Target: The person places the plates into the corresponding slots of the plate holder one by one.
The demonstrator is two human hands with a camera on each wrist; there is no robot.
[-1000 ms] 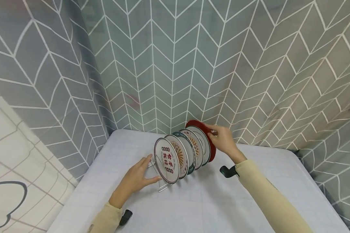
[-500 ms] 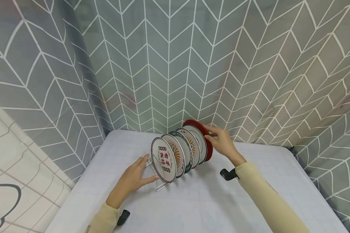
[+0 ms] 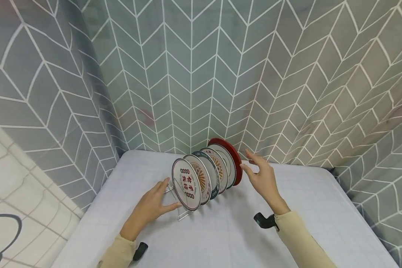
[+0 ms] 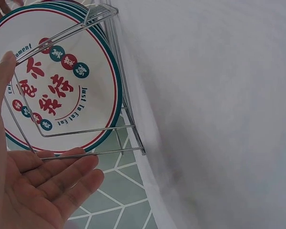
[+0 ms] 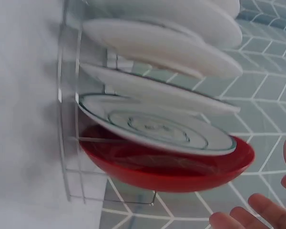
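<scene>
A wire dish rack (image 4: 131,126) holds several round plates on edge, leaning in a row. The nearest is a white plate (image 3: 186,184) with red lettering and a dark rim. At the far end stands a red plate (image 3: 239,167), seen as a shallow dish in the right wrist view. My left hand (image 3: 150,203) spans the near end of the rack, thumb and fingers against its wires from both sides. My right hand (image 3: 262,178) is just right of the red plate, fingers spread and holding nothing; in the right wrist view its fingertips are apart from the plate.
The rack stands on a table with a white cloth (image 3: 217,238). A grey curtain with white zigzag lines (image 3: 201,74) hangs close behind and at both sides. White tile-patterned cloth (image 3: 26,193) is at the left.
My right hand has let go of the red plate and drawn back to the right. The plate stays upright in the rack. My left hand keeps its place; the head view has shifted slightly.
</scene>
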